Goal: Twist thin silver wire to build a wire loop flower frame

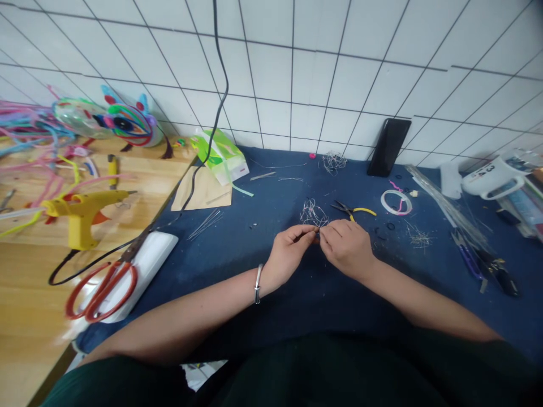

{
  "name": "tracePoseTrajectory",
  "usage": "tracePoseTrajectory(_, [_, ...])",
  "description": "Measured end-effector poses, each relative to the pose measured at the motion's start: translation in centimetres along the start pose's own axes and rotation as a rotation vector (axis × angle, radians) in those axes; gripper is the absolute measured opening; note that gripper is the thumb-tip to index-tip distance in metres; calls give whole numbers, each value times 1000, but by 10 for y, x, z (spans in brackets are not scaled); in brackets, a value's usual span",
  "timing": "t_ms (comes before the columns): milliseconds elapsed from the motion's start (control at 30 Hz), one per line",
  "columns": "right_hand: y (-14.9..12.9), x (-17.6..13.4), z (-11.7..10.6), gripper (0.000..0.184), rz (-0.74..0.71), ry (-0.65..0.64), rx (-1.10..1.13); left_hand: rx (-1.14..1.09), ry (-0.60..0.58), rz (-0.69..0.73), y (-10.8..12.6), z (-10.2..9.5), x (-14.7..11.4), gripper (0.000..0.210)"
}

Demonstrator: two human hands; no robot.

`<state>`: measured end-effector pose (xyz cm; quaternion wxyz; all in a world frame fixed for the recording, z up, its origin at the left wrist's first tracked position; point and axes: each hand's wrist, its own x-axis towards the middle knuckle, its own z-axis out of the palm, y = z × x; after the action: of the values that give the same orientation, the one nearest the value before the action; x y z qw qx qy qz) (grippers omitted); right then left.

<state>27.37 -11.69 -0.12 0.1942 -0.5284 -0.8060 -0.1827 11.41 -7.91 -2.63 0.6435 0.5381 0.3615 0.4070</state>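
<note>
Both hands meet over the dark blue work surface [237,265]. My left hand [291,251], with a silver bangle [258,284] on its wrist, is closed in a pinch of thumb and forefinger. My right hand [348,246] is closed too, its fingertips touching or nearly touching the left ones. A tangled piece of thin silvery wire [313,213] shows just beyond the fingertips. Whether the fingers grip this wire or some smaller part is too fine to see. Close behind the right hand lie yellow-handled pliers [362,211], partly hidden by it.
Orange-handled scissors [102,294] lie on a white box at left, near a yellow glue gun [82,215]. A black phone [389,148] leans on the tiled wall. Purple-handled pliers [469,260] and a white mug [492,180] are at right. A black cable [218,113] hangs down.
</note>
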Motion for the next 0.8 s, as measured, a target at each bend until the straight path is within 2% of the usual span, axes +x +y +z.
tracePoseTrajectory(200, [6, -2, 10, 13, 129, 88, 255, -37, -16, -13, 0, -1, 1, 22])
tracePoseTrajectory(333, [6, -2, 14, 12, 177, 127, 386, 18, -17, 32, -3, -3, 3, 23])
tracePoseTrajectory(600, [2, 0, 13, 13, 243, 167, 490, 112, -15, 113, -5, -5, 3, 24])
tracePoseTrajectory(800, [2, 1, 15, 14, 237, 160, 581, 122, -31, 69, -1, -4, 2, 23])
